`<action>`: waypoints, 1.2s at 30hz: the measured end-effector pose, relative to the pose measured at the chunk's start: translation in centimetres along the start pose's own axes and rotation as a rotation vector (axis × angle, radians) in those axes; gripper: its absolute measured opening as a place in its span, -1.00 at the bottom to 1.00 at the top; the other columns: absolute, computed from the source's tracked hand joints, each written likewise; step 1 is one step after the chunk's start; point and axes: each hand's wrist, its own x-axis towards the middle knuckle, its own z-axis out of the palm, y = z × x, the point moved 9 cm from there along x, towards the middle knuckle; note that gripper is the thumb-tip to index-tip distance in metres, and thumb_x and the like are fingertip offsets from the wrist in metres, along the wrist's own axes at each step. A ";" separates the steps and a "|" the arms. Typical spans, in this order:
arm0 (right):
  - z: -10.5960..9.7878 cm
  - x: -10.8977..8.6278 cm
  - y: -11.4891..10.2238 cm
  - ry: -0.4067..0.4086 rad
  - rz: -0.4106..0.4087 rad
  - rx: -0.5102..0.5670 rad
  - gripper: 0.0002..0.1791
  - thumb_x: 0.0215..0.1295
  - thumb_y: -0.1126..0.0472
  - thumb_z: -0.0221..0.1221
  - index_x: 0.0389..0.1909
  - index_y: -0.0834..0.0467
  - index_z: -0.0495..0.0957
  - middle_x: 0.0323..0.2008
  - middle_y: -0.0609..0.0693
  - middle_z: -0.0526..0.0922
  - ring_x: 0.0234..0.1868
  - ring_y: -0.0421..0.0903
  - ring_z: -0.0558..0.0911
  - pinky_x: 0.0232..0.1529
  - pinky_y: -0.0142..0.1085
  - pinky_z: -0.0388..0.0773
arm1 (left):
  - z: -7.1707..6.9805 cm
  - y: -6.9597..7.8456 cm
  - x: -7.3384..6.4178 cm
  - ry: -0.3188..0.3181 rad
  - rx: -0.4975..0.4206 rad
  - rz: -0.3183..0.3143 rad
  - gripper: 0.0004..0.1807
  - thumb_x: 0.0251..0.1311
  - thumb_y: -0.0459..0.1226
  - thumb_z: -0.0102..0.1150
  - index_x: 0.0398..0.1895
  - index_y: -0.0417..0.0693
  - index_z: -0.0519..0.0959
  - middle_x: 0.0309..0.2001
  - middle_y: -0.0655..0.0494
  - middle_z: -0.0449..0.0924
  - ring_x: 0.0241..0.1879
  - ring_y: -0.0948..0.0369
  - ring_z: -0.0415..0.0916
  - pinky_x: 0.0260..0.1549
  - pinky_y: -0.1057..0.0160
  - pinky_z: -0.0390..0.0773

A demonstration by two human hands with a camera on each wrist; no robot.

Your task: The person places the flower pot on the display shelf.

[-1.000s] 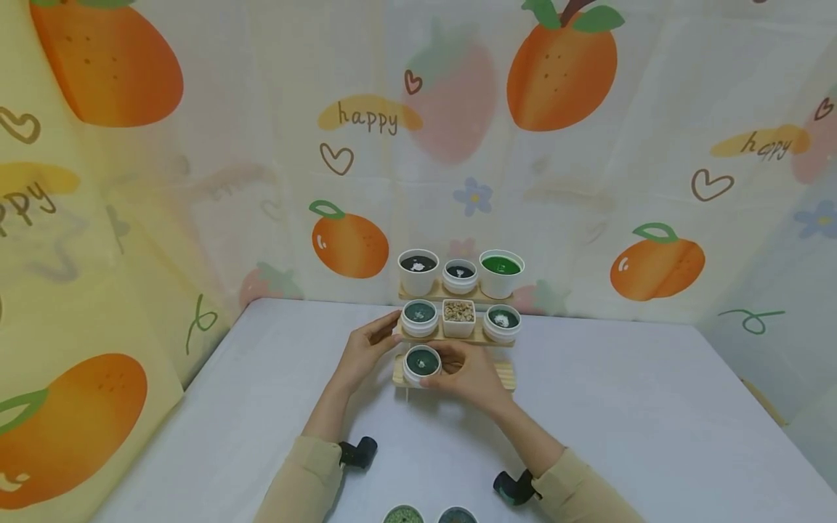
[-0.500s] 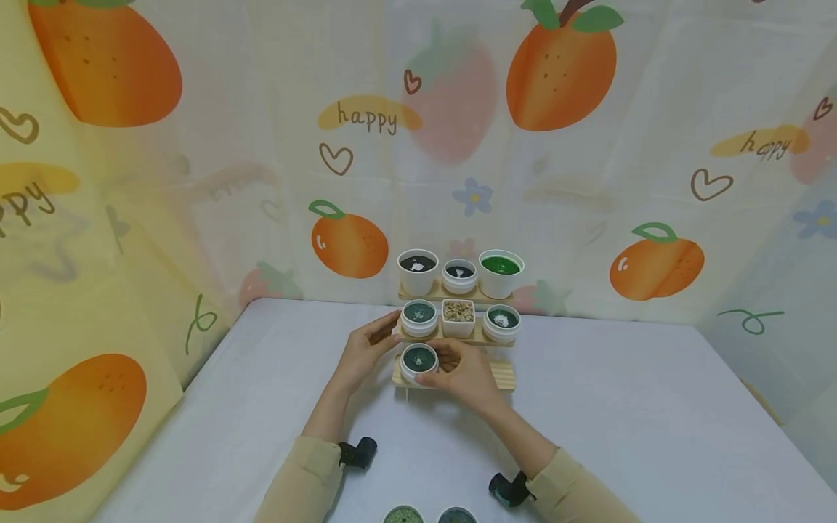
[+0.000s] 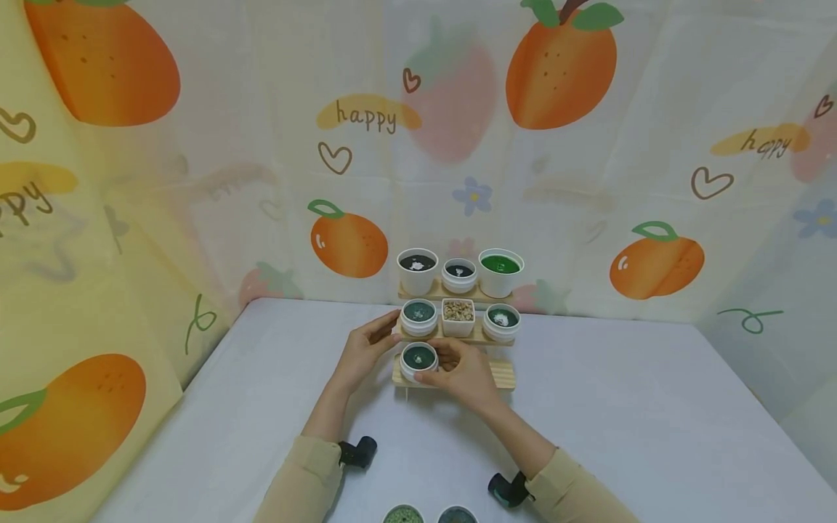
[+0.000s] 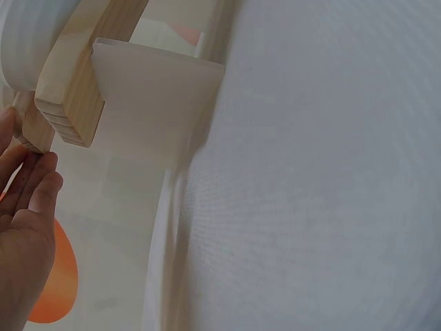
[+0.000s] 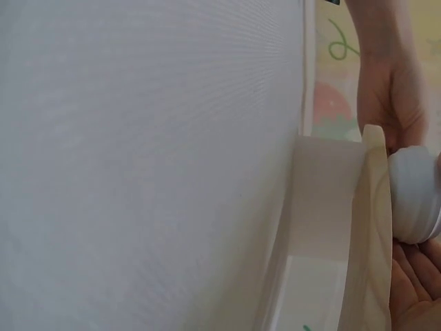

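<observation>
My right hand (image 3: pixel 469 372) grips a small white pot (image 3: pixel 419 357) with a dark green filling, thumb at its front and fingers behind. This pot stands at the left end of the lowest step of a three-step wooden stand (image 3: pixel 503 375). In the right wrist view the white pot (image 5: pixel 412 196) rests against the pale wooden step (image 5: pixel 375 227), above the fingers. My left hand (image 3: pixel 358 354) pinches the left end of the middle step. The left wrist view has those fingers (image 4: pixel 43 186) at the wooden step's end (image 4: pixel 33 127).
On the middle step stand two round pots and a square pot (image 3: pixel 458 317) of brown bits. Three pots, one bright green (image 3: pixel 500 272), line the top step. Two more pots, one pale green (image 3: pixel 403 515), show at the near edge. A fruit-print cloth (image 3: pixel 556 174) hangs behind.
My right hand has shifted the pot a little to the left along the lowest step, then stayed nearly still. The left hand has not moved.
</observation>
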 end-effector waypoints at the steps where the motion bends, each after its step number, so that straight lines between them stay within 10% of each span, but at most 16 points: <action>1: 0.0 0.0 -0.1 0.000 0.000 0.001 -0.42 -0.13 0.14 0.57 -0.01 0.13 0.64 -0.11 0.07 0.77 -0.14 -0.10 0.75 -0.05 -0.23 0.74 | 0.0 0.0 0.0 0.000 0.001 0.000 -0.43 0.28 -0.20 0.26 0.37 -0.01 0.43 0.39 0.03 0.45 0.41 0.02 0.37 0.43 0.03 0.38; 36: -1.7 -0.9 0.1 -0.029 -0.007 0.074 -0.40 -0.07 0.20 0.54 0.08 0.17 0.61 0.05 0.15 0.71 0.10 0.06 0.70 0.24 -0.16 0.62 | 0.0 0.0 0.0 0.011 0.007 0.010 -0.44 0.29 -0.24 0.24 0.36 -0.05 0.43 0.38 0.00 0.45 0.40 0.00 0.40 0.41 0.03 0.40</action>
